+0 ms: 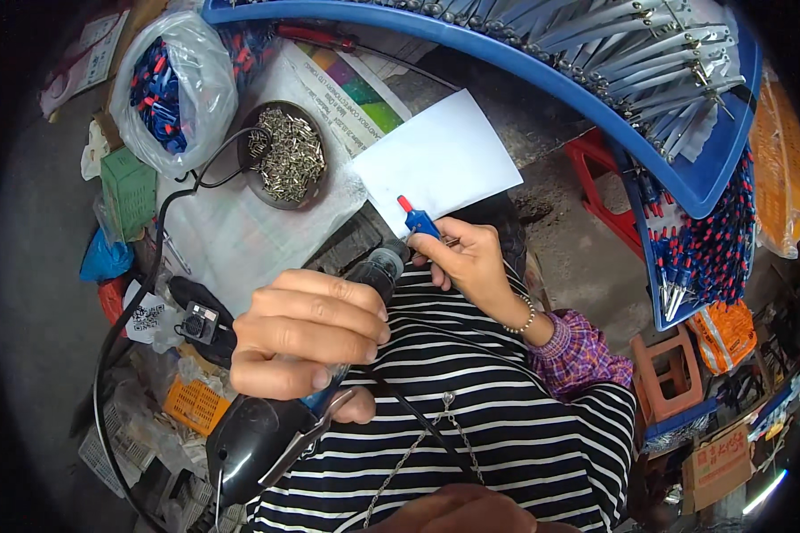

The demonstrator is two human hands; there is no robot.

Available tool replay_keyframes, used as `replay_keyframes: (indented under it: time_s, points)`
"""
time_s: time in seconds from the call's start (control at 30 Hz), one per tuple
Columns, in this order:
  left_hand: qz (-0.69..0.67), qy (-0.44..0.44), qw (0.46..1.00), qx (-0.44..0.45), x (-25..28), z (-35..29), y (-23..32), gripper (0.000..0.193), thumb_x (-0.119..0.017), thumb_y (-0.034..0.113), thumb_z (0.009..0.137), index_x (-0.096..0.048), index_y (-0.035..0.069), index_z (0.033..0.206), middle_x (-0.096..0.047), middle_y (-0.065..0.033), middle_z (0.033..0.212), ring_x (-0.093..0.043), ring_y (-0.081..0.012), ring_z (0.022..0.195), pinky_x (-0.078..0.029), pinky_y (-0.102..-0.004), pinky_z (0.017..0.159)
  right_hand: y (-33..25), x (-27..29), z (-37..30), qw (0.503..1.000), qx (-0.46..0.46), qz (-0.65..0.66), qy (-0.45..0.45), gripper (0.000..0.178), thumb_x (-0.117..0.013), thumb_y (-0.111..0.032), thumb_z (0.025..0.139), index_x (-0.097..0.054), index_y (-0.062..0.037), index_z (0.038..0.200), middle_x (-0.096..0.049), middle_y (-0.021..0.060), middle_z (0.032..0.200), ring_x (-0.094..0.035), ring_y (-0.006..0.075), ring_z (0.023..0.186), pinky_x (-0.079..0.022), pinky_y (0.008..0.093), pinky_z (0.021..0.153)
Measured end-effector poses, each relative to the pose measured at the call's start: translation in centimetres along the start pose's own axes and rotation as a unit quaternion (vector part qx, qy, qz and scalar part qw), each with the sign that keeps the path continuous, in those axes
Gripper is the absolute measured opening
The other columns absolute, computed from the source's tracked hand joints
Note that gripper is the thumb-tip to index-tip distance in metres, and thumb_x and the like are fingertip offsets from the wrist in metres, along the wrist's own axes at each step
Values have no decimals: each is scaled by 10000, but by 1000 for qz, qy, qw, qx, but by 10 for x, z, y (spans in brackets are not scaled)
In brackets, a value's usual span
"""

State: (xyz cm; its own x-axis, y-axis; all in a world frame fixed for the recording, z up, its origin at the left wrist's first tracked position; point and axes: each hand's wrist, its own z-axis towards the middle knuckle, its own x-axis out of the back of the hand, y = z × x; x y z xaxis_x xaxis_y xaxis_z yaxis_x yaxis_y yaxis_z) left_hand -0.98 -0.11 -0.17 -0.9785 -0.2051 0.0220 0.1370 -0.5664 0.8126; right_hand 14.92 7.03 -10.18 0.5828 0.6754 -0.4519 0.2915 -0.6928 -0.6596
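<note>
My left hand (pixel 307 333) is wrapped around a black electric screwdriver (pixel 267 426), its tip (pixel 389 262) pointing up toward my right hand. A black cable runs from the tool down and off to the left. My right hand (pixel 471 262) pinches a small blue part with a red tip (pixel 416 216) between thumb and fingers, right at the tool's nose. Both hands work above my striped lap (pixel 498 417).
A dark bowl of small metal screws (pixel 286 155) sits on white sheeting, with a white paper sheet (pixel 443 160) beside it. A clear bag of blue-red parts (pixel 171 89) lies at top left. A blue rack (pixel 596 80) with several hanging blue-red parts curves across top and right.
</note>
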Motion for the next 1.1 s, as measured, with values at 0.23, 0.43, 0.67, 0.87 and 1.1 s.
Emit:
replay_keyframes:
  time_s: [0.23, 0.43, 0.67, 0.87, 1.1]
  points:
    - [4, -24, 1000, -6, 2, 0, -1, 434, -747, 166, 757, -349, 79, 906, -586, -148, 727, -628, -253, 545, -559, -351, 477, -1, 0, -1, 1000, 5, 2, 2, 158, -641, -119, 862, -651, 38, 869, -642, 56, 660, -528, 39, 462, -384, 166, 396]
    - [6, -53, 998, 25, 0, 8, 1, 393, -731, 112, 752, -371, 66, 903, -605, -146, 696, -635, -264, 559, -559, -353, 492, -3, -1, -1, 1000, 12, -8, 9, 150, -643, -112, 856, -655, 38, 851, -642, 52, 650, -523, 35, 458, -379, 162, 391]
    - [14, -56, 998, 29, -8, 6, 5, 371, -718, 49, 733, -382, 61, 888, -608, -143, 686, -635, -264, 569, -562, -360, 500, -1, -3, 0, 1000, 21, -14, 10, 133, -651, -103, 843, -663, 29, 837, -645, 47, 646, -519, 32, 454, -378, 168, 387]
    - [33, -63, 997, 25, -14, 8, 2, 375, -721, 59, 736, -381, 61, 893, -605, -139, 695, -634, -262, 570, -563, -356, 495, -2, -3, -1, 999, 31, -29, 24, 135, -655, -104, 835, -664, 30, 824, -648, 37, 645, -512, 27, 449, -374, 170, 384]
    - [44, -60, 997, 33, -15, 7, 2, 378, -709, 47, 740, -369, 64, 905, -610, -143, 716, -638, -266, 584, -564, -359, 502, 4, -4, -1, 998, 46, -25, 24, 119, -651, -97, 842, -665, 20, 835, -649, 36, 647, -509, 23, 451, -363, 164, 380]
